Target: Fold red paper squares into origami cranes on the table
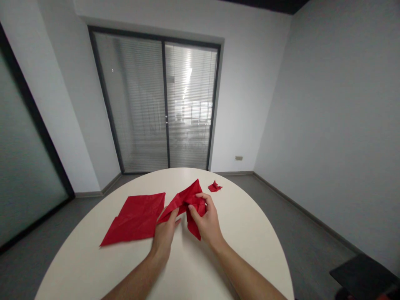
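From where I stand, a frosted panel [28, 158] fills the far left of the room. Next come the closed blinds [137, 108], in two dark-framed panes behind the round table [243, 258].

On the table's left side a red sheet [134, 218] lies spread out, creased, one corner pointing toward the near edge. Just beside its right edge is the left hand [164, 235], its fingers drawn in on the lower left end of the red paper [187, 196]. Some of those fingers are hidden, so I can't say quite how they grip.

The paper is held over the middle of the table, folded and crumpled, one point up and another hanging down. On its right side the right hand [208, 221] pinches it, thumb on the near side, forefinger curled over higher up.

Beyond that hand, near the far edge, sits a small red fold [215, 186] with pointed tips. Further right, a socket [239, 158] shows low on the wall [328, 116].
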### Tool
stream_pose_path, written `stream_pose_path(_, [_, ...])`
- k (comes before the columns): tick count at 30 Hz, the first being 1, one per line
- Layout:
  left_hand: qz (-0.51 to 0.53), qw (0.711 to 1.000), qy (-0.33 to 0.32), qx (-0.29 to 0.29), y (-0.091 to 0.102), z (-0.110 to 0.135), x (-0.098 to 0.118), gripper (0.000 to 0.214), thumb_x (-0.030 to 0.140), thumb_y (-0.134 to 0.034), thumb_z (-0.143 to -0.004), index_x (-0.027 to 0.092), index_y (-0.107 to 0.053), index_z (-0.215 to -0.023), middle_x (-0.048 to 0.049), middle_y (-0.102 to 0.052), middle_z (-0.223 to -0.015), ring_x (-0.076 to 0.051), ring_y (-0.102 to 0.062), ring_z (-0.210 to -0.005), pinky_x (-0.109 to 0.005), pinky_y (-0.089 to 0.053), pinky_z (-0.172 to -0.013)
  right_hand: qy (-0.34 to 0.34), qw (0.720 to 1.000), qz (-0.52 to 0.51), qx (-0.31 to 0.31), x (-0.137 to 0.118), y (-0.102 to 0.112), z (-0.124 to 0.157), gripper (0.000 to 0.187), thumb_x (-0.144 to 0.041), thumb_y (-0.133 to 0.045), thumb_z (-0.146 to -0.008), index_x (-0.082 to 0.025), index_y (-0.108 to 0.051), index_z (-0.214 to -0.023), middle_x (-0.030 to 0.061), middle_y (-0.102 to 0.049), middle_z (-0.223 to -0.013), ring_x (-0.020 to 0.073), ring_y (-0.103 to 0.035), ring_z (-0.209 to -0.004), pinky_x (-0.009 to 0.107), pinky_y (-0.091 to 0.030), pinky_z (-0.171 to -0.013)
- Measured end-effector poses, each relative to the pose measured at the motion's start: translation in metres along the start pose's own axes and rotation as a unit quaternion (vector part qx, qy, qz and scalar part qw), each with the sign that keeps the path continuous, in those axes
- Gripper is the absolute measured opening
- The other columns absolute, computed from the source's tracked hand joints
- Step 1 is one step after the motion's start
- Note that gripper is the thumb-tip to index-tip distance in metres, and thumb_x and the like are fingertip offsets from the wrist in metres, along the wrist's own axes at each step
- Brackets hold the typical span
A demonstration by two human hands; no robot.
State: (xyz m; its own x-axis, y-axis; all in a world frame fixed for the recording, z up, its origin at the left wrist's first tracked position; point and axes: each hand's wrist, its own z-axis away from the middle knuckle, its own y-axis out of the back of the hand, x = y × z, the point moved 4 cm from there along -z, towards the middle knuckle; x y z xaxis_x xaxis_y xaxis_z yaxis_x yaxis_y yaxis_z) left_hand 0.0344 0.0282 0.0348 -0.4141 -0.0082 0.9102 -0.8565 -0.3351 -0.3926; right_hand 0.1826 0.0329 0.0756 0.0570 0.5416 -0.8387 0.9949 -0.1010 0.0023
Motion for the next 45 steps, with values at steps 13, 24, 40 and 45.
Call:
stream_pose_path(13, [0.032, 0.997, -0.065, -0.040, 0.003, -0.005, -0.001, 0.033, 0.017, -0.078, -0.074, 0.017, -0.067, -0.105, -0.0076, -0.075, -0.098, -0.021, -0.073, -0.089, -0.031, -0.058, -0.083, 0.086, 0.993, 0.079, 0.007, 0.000, -0.006, 0.006, 0.046, -0.019, -0.060, -0.086, -0.025, -0.049, -0.130, 0.0091, -0.058, -0.127, 0.0244, -0.057, -0.117, 0.041, -0.046, -0.103])
stream_pose_path(24, [-0.173, 0.960, -0.186, -0.118, -0.001, -0.006, 0.004, 0.043, 0.037, -0.073, -0.076, 0.017, -0.060, -0.111, -0.0108, -0.072, -0.103, -0.022, -0.070, -0.084, -0.032, -0.055, -0.074, 0.030, 0.999, -0.010, 0.036, 0.003, 0.013, -0.007, 0.032, -0.022, -0.062, -0.086, -0.022, -0.062, -0.117, 0.0064, -0.073, -0.102, 0.0210, -0.068, -0.096, 0.038, -0.052, -0.092])
stream_pose_path(40, [-0.291, 0.879, -0.366, -0.097, 0.015, -0.011, 0.039, 0.036, 0.011, -0.057, -0.070, 0.018, -0.064, -0.104, -0.0098, -0.068, -0.108, -0.025, -0.066, -0.097, -0.033, -0.055, -0.076, -0.019, 0.998, 0.042, 0.036, 0.007, 0.026, -0.023, 0.027, -0.044, -0.062, -0.088, -0.017, -0.065, -0.088, 0.0060, -0.071, -0.085, 0.0221, -0.063, -0.075, 0.032, -0.049, -0.068])
stream_pose_path(45, [-0.274, 0.916, -0.278, -0.095, 0.009, -0.009, 0.033, 0.016, 0.031, -0.060, -0.079, 0.018, -0.065, -0.087, -0.0063, -0.071, -0.087, -0.023, -0.068, -0.080, -0.031, -0.055, -0.067, -0.006, 0.995, -0.103, -0.011, 0.003, 0.020, -0.018, 0.037, -0.044, -0.055, -0.094, -0.024, -0.050, -0.124, 0.0108, -0.066, -0.119, 0.0224, -0.067, -0.097, 0.037, -0.053, -0.085])
